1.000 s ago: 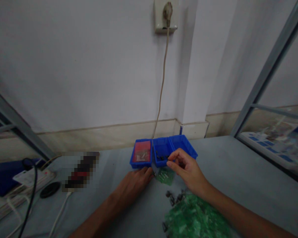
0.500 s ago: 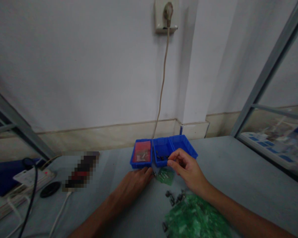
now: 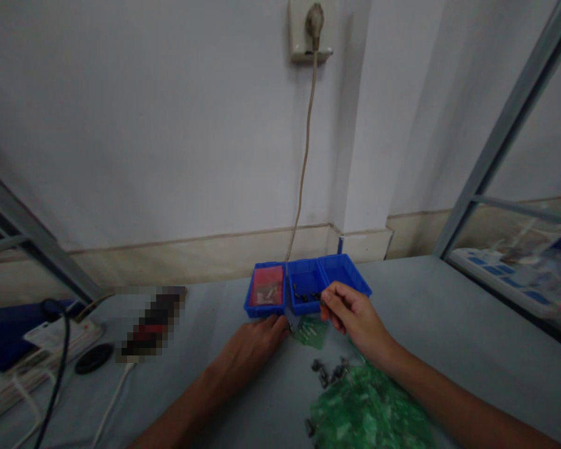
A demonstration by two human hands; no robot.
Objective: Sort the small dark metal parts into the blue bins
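Observation:
My left hand (image 3: 264,335) rests on the table just in front of the left blue bin. Its fingers are closed, and a small dark metal piece (image 3: 289,327) shows at the tips. My right hand (image 3: 348,310) is at the front right corner of the middle blue bin (image 3: 303,274), thumb and index finger pinched together; whatever lies between them is too small to make out. Several small dark metal parts (image 3: 303,297) lie inside that bin. Between the hands is a small green bag (image 3: 311,332) with silvery pins in it.
The left blue bin (image 3: 247,302) holds a pink bag (image 3: 268,287). Another blue bin (image 3: 343,269) adjoins on the right. Nearer me lie a heap of green bags (image 3: 369,411) and loose metal parts (image 3: 325,374). Cables, a power strip and a pixelated object are left.
My right hand has drawn slightly right, its fingers now curled more tightly beside the middle bin. My left hand has stayed in place.

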